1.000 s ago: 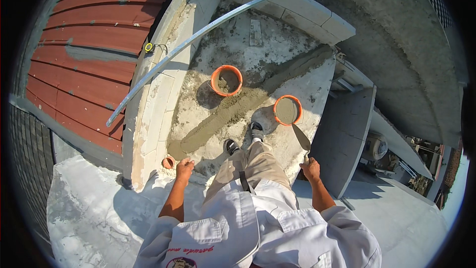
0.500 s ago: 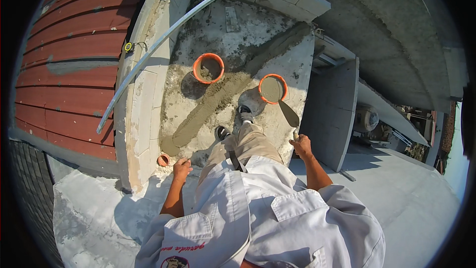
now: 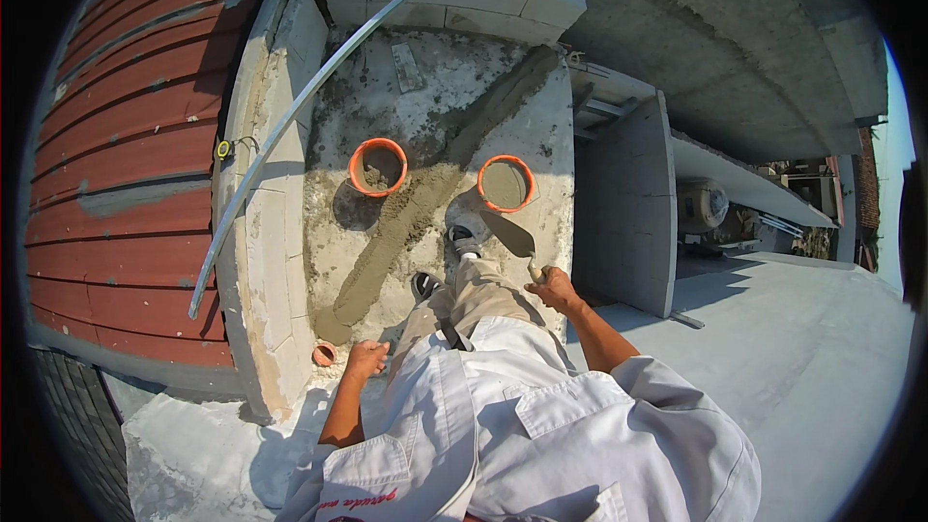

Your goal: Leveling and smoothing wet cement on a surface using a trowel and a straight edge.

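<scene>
My right hand (image 3: 553, 288) grips the handle of a pointed trowel (image 3: 508, 235). Its dark blade points up and left, just below an orange bucket (image 3: 481, 184) holding smooth grey mortar. My left hand (image 3: 367, 360) hangs near my left leg, fingers curled in, with nothing visible in it. A second orange bucket (image 3: 353, 170), partly filled with rougher mortar, stands further left. Between the buckets a band of wet mortar (image 3: 372, 266) runs diagonally across the rough concrete floor (image 3: 338, 121). My sandalled feet stand just below the buckets.
A long metal straightedge (image 3: 280, 130) leans across the low block wall (image 3: 273, 280) at left, beside red roofing (image 3: 135, 193). A yellow tape measure (image 3: 224, 149) lies there. A small orange pipe opening (image 3: 324, 355) is near my left hand. Block partitions (image 3: 633, 208) stand at right.
My right hand has moved left and slightly nearer my body with the trowel. My left hand has dropped a little lower. The whole view has shifted slightly.
</scene>
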